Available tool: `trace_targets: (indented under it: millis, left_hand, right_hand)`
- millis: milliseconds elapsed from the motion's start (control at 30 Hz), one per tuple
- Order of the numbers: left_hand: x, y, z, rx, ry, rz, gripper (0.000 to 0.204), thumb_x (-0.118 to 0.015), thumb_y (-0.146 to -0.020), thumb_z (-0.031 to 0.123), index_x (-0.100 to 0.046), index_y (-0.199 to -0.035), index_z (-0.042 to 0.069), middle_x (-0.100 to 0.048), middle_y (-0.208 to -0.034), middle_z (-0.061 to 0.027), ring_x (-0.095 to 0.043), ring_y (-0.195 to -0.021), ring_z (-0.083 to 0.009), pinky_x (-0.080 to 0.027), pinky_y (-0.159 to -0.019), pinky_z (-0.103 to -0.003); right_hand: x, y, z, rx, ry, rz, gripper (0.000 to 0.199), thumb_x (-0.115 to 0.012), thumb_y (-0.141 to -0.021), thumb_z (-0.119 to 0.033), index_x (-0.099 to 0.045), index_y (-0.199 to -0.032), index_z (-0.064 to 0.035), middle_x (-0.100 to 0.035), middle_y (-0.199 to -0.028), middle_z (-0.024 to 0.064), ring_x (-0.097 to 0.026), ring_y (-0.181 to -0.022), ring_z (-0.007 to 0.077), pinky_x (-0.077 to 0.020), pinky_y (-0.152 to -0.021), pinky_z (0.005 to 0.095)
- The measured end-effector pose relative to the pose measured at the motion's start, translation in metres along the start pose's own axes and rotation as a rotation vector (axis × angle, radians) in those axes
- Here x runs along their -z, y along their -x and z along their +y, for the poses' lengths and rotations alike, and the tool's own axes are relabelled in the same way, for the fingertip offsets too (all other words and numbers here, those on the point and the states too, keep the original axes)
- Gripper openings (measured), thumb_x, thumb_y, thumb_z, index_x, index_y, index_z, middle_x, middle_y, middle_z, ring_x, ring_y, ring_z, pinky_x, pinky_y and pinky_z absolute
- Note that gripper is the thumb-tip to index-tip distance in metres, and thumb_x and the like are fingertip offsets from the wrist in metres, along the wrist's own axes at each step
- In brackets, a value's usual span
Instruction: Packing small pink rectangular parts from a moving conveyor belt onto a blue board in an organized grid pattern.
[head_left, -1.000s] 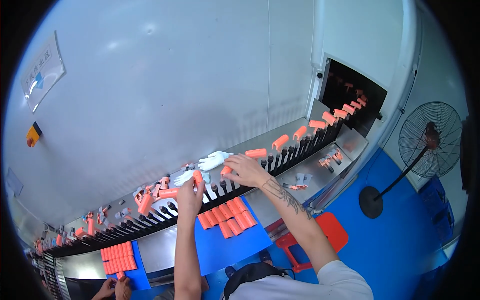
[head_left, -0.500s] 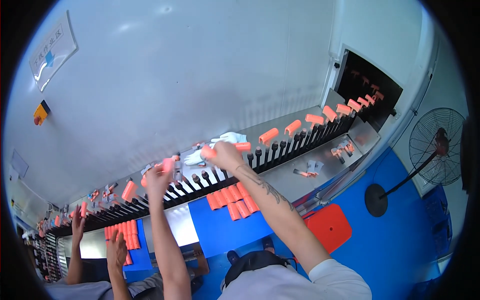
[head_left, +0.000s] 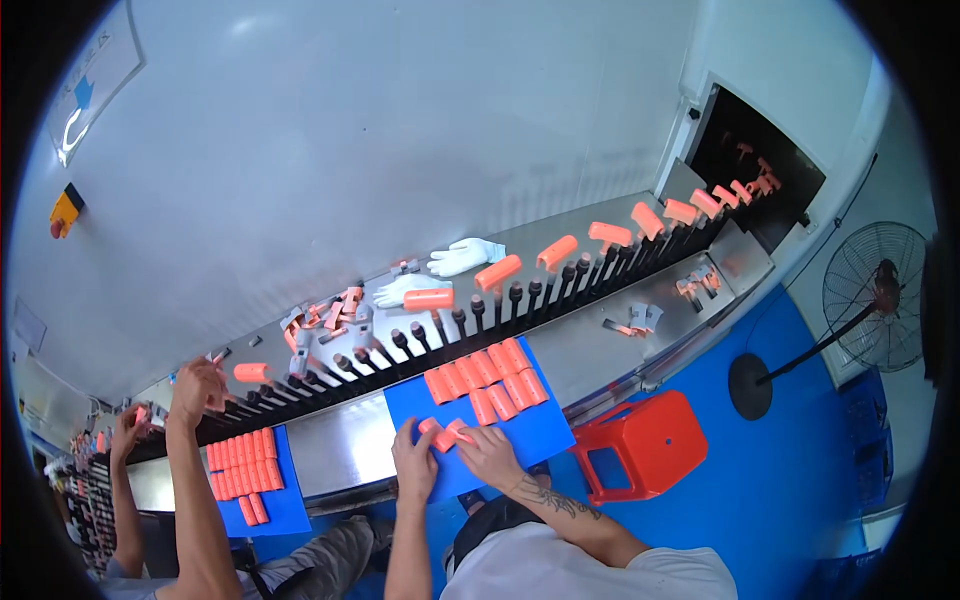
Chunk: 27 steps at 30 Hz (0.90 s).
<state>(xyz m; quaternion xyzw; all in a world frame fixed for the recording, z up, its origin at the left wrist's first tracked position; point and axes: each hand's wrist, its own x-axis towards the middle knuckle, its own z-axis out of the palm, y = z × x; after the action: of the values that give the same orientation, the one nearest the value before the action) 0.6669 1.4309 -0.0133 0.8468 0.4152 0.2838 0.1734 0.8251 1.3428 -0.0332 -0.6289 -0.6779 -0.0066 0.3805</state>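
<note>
Over the blue mat (head_left: 403, 397), my left hand (head_left: 414, 464) grips an orange curved plastic cover (head_left: 436, 434) between thumb and fingers. Close beside it, my right hand (head_left: 488, 454) pinches a second orange cover (head_left: 459, 430). Just beyond my hands, several orange covers (head_left: 484, 368) lie side by side in two rows on the mat. A line of black posts (head_left: 478, 313) runs behind the mat, and some of these posts carry an orange cover (head_left: 429, 299).
White gloves (head_left: 466, 257) and grey-and-orange parts (head_left: 330, 315) lie behind the posts. At left, a co-worker's hand (head_left: 197, 392) reaches to the posts, near another mat of covers (head_left: 243, 465). A red stool (head_left: 650, 450) and a standing fan (head_left: 880, 300) are at right.
Both my hands have come down from the posts to the mat, each with an orange cover. The covers on the posts have shifted left. The co-worker's hands have moved too.
</note>
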Motion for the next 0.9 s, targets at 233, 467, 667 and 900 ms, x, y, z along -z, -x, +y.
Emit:
trace_targets:
  millis: [233,467,667,900]
  left_hand:
    - [-0.029,0.015,-0.004,0.221,0.31,-0.002,0.042,-0.068,-0.088,0.009,-0.058,-0.127,-0.003,-0.053,-0.133,-0.0209,-0.063,-0.1,-0.0298,-0.053,-0.084,-0.035]
    - [-0.039,0.004,0.024,0.2,0.371,-0.039,0.045,-0.072,-0.085,0.009,-0.058,-0.126,-0.003,-0.055,-0.131,-0.0191,-0.065,-0.089,-0.0258,-0.054,-0.081,-0.033]
    - [-0.001,-0.021,0.067,0.335,0.41,0.197,0.047,-0.062,-0.081,-0.005,-0.057,-0.128,0.0,-0.055,-0.128,-0.0185,-0.054,-0.114,-0.0309,-0.05,-0.09,-0.039]
    - [0.079,-0.205,0.131,-0.254,-0.163,0.209,0.029,-0.067,-0.087,0.013,-0.063,-0.112,-0.002,-0.063,-0.11,-0.0236,-0.06,-0.105,-0.0407,-0.049,-0.088,-0.046]
  right_hand:
    - [0.012,-0.011,0.005,0.045,0.081,-0.129,0.037,-0.065,-0.082,-0.012,-0.064,-0.117,-0.0051,-0.06,-0.124,0.0126,-0.058,-0.111,0.0282,-0.0448,-0.093,0.0409]
    - [0.029,-0.019,0.028,-0.032,0.159,-0.127,0.038,-0.063,-0.082,-0.013,-0.063,-0.12,-0.0067,-0.058,-0.125,0.0127,-0.053,-0.119,0.0311,-0.042,-0.099,0.0443]
    - [0.1,-0.073,0.057,-0.11,-0.101,0.269,0.03,-0.059,-0.083,0.003,-0.067,-0.111,-0.0031,-0.058,-0.123,0.0169,-0.055,-0.116,0.0378,-0.0465,-0.099,0.0459]
    - [0.18,-0.211,0.1,0.031,0.127,0.176,0.028,-0.067,-0.086,-0.015,-0.064,-0.111,-0.0015,-0.063,-0.116,0.0165,-0.06,-0.11,0.0351,-0.0504,-0.09,0.0457]
